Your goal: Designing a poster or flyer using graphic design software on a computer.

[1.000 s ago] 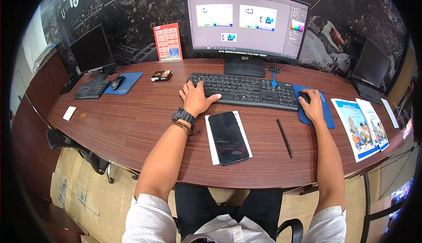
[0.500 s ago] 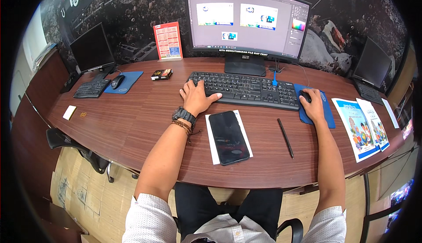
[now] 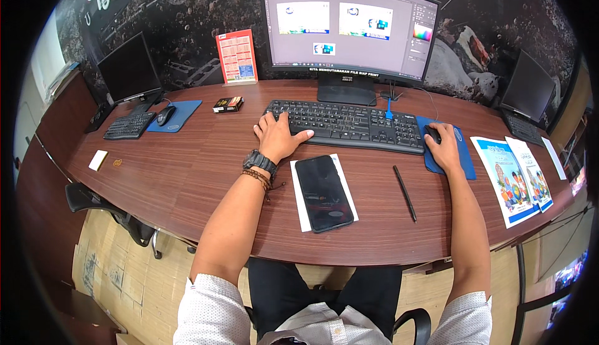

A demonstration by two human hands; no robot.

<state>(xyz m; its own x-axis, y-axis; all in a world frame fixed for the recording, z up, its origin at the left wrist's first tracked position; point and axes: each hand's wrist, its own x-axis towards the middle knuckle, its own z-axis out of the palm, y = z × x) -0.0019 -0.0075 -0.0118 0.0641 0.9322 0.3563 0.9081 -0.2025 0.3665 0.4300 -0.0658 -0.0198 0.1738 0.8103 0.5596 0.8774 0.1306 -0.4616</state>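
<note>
The keyboard (image 3: 349,123) and mouse (image 3: 430,132) are black, the mouse pad (image 3: 465,161) blue, the desk (image 3: 181,170) wood-grained reddish brown.

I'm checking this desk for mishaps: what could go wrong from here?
1. The left hand is on the keyboard, so a stray key press could happen.
2. The slim black pen lies loose near the right forearm; a sweep of that arm might knock it.
3. The phone lies on white paper near the desk's front edge; tugging the paper could shift it.

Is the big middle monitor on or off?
On: the big monitor behind the keyboard is lit, showing white layouts and a rainbow colour panel.
</note>
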